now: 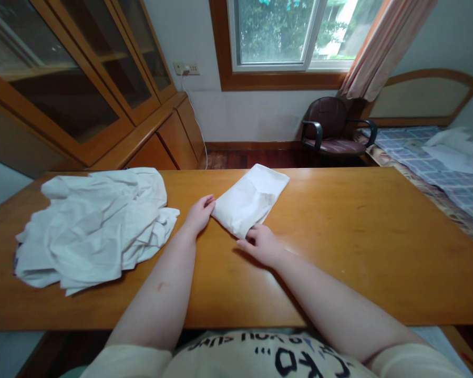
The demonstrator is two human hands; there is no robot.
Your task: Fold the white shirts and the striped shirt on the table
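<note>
A white cloth point(246, 199), folded into a flat packet, lies slanted on the wooden table in front of me. My left hand point(200, 214) is at its left corner, fingers close together and bent against the edge. At the near corner, my right hand point(263, 244) has its fingers curled into the cloth's edge, their tips hidden by the fabric. The right thumb sticks out below, over the tabletop. A loose, crumpled heap of white cloth point(98, 226) lies to the left of my left forearm.
The wooden table point(362, 236) spans the view. Behind it are a glass-door cabinet point(114, 63) at left, a window point(276, 37), and an armchair point(331, 126). A bed with a checked sheet point(429, 157) stands at right, and a white cord point(197, 121) hangs from a socket.
</note>
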